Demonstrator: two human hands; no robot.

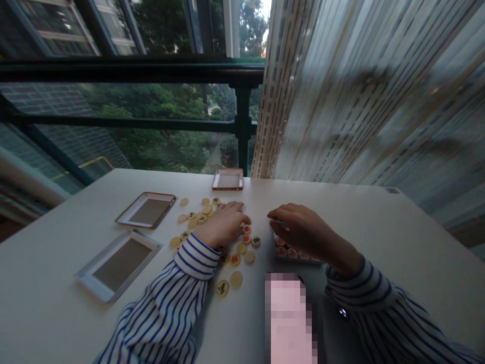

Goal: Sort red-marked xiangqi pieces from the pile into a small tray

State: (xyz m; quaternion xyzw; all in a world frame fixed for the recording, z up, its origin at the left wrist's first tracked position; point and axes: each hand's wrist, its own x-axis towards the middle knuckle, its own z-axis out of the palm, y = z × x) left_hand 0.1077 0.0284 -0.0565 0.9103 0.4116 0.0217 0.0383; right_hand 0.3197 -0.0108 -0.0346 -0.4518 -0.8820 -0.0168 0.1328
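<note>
My left hand [224,225] reaches over a loose spread of round Chinese chess pieces [235,260], its fingers stretched out and a little apart. Some pieces show red or black characters; others are blank side up. The hand and sleeve hide part of the spread. My right hand [308,230] is over a shallow box [299,260] with rows of red-marked pieces [292,253] inside. Its fingers are bent together at the box's far left corner, near a pale edge. I cannot make out what is between them. The hand covers much of the box.
Two shallow trays or lids, one brown-rimmed [146,210] and one white [119,265], lie on the left. A smaller brown-rimmed one [227,179] is at the far table edge. A pixelated pink rectangle [290,318] shows in front. Behind are a railing [151,71] and curtain [359,101].
</note>
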